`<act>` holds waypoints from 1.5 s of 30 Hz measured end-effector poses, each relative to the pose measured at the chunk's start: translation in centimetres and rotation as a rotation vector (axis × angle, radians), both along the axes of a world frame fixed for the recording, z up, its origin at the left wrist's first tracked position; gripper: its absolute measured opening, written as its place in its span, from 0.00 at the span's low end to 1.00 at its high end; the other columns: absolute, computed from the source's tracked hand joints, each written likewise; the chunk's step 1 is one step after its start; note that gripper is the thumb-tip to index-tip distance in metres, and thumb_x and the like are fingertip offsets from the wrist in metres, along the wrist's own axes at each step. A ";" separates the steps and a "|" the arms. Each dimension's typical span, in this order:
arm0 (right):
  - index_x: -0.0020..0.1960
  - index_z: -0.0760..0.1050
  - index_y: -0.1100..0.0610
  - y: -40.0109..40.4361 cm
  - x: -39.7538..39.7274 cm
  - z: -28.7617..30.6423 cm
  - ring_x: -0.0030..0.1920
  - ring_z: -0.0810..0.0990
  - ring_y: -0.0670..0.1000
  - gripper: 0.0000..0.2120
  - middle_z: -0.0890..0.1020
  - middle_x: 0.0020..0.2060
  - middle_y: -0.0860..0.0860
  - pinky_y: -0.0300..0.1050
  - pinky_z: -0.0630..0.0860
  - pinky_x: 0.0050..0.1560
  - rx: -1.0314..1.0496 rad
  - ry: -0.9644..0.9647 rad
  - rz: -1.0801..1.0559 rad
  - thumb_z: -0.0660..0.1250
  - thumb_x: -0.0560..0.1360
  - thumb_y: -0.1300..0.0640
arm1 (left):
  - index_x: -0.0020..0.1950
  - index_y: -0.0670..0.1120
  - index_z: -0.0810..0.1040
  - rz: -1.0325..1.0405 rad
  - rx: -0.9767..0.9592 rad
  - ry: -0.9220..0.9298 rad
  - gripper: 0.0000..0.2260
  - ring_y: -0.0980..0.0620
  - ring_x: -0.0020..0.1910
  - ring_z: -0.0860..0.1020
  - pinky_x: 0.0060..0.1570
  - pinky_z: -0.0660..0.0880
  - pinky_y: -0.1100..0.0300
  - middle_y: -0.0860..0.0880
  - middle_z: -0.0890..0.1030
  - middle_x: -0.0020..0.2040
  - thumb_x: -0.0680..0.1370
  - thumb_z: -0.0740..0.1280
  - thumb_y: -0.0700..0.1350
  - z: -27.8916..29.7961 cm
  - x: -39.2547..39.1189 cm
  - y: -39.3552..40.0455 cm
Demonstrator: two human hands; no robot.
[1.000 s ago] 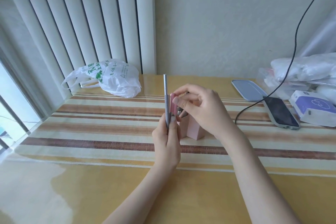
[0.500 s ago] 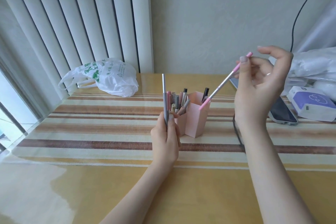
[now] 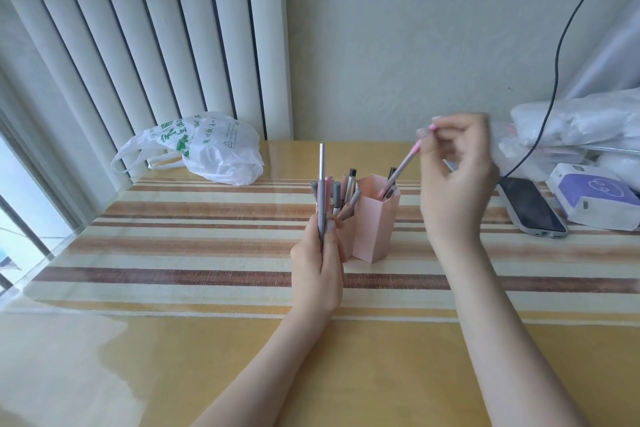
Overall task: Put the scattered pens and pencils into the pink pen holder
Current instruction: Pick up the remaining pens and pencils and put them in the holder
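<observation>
— Since these pens are light, stiff little sticks, how would you hold one for the drop?

— High up, near the top end, with just the fingertips. I'd judge the barrels smooth enough to slip, so a pinch works better than a fist. That is how the right hand [image 3: 457, 177] has the pink pen [image 3: 401, 168]: thumb and forefinger closed on its upper end, the other fingers loosely curled, the pen slanting down to the left with its lower tip already inside the pink holder [image 3: 375, 218].

— And the other hand?

— The left hand [image 3: 317, 270] is wrapped around a bundle of pens [image 3: 341, 199], held upright just left of the holder and close against it. One long grey pen [image 3: 322, 184] stands well above the rest.

— Where does the holder sit?

— Mid-table, on the striped cloth [image 3: 207, 246], with a dark pen [image 3: 392, 173] already leaning in it. A phone [image 3: 530, 211] lies well off to the right, a plastic bag [image 3: 207, 149] far left.

— Any worry?

— The holder looks light; a hard poke might tip it.
</observation>
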State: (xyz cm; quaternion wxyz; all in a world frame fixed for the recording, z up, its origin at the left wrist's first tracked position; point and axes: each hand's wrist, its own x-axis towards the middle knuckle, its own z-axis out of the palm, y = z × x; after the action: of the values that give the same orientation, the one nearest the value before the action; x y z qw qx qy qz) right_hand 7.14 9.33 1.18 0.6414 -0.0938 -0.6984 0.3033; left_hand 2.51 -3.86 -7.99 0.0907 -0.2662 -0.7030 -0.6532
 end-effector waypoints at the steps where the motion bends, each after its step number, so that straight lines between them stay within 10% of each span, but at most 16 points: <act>1: 0.47 0.73 0.60 0.2 -0.4 -0.5 0.39 0.82 0.54 0.03 0.82 0.37 0.52 0.50 0.78 0.45 0.035 -0.117 0.016 0.66 0.76 0.62 | 0.38 0.57 0.68 0.006 -0.002 0.003 0.11 0.39 0.23 0.68 0.22 0.65 0.45 0.41 0.69 0.24 0.79 0.53 0.48 0.0 0.0 0.0; 5: 0.45 0.72 0.56 0.1 -1.5 -2.3 0.41 0.81 0.55 0.02 0.82 0.33 0.47 0.58 0.77 0.49 0.114 -0.474 0.134 0.64 0.76 0.58 | 0.37 0.59 0.67 0.022 0.003 0.002 0.12 0.39 0.22 0.68 0.22 0.66 0.44 0.41 0.70 0.24 0.79 0.53 0.49 0.2 -0.1 0.0; 13: 0.49 0.76 0.54 -1.0 -1.0 -0.7 0.50 0.78 0.53 0.10 0.80 0.39 0.42 0.56 0.74 0.54 0.149 -0.383 0.101 0.61 0.77 0.49 | 0.42 0.51 0.72 -0.007 0.063 -0.039 0.10 0.47 0.20 0.68 0.22 0.66 0.55 0.50 0.70 0.22 0.79 0.53 0.48 0.1 0.4 0.3; 22: 0.46 0.75 0.49 -3.1 -1.1 -0.5 0.35 0.82 0.42 0.03 0.84 0.34 0.41 0.53 0.77 0.52 0.149 -0.653 0.486 0.68 0.74 0.51 | 0.37 0.51 0.68 -0.059 0.104 -0.070 0.11 0.54 0.19 0.67 0.19 0.66 0.56 0.53 0.71 0.23 0.79 0.55 0.48 0.3 1.0 0.3; 25: 0.46 0.77 0.55 -3.1 -0.6 0.3 0.34 0.81 0.41 0.02 0.86 0.35 0.48 0.32 0.72 0.39 0.022 -0.574 0.537 0.69 0.75 0.56 | 0.41 0.46 0.72 -0.056 0.100 -0.060 0.12 0.53 0.19 0.67 0.20 0.65 0.57 0.52 0.70 0.22 0.79 0.54 0.49 0.5 0.9 0.3; 35: 0.52 0.66 0.52 0.0 1.3 2.2 0.41 0.81 0.55 0.05 0.78 0.41 0.39 0.53 0.82 0.41 -0.159 0.288 0.042 0.56 0.81 0.62 | 0.46 0.50 0.74 -0.018 0.030 -0.055 0.11 0.53 0.26 0.63 0.29 0.61 0.56 0.57 0.70 0.26 0.79 0.53 0.51 -0.4 0.0 0.4; 41: 0.55 0.71 0.62 0.0 0.2 0.7 0.40 0.80 0.37 0.07 0.78 0.40 0.47 0.41 0.80 0.45 -0.050 0.104 -0.043 0.57 0.80 0.63 | 0.58 0.35 0.71 -0.030 -0.019 0.021 0.18 0.56 0.24 0.64 0.25 0.60 0.65 0.61 0.73 0.26 0.79 0.53 0.48 0.0 0.4 0.4; 45: 0.57 0.70 0.60 -0.4 -0.8 -0.9 0.38 0.82 0.49 0.08 0.83 0.41 0.50 0.48 0.79 0.43 0.019 -0.174 0.033 0.61 0.78 0.61 | 0.53 0.40 0.73 -0.013 -0.035 0.010 0.15 0.57 0.27 0.67 0.27 0.59 0.65 0.62 0.73 0.28 0.79 0.52 0.49 0.0 0.3 0.4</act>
State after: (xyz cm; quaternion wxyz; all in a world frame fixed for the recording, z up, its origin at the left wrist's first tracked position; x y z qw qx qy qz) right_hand 6.34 8.96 0.23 0.5742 -0.1020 -0.7557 0.2980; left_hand 2.81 -3.43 -7.97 0.0852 -0.2758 -0.7120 -0.6401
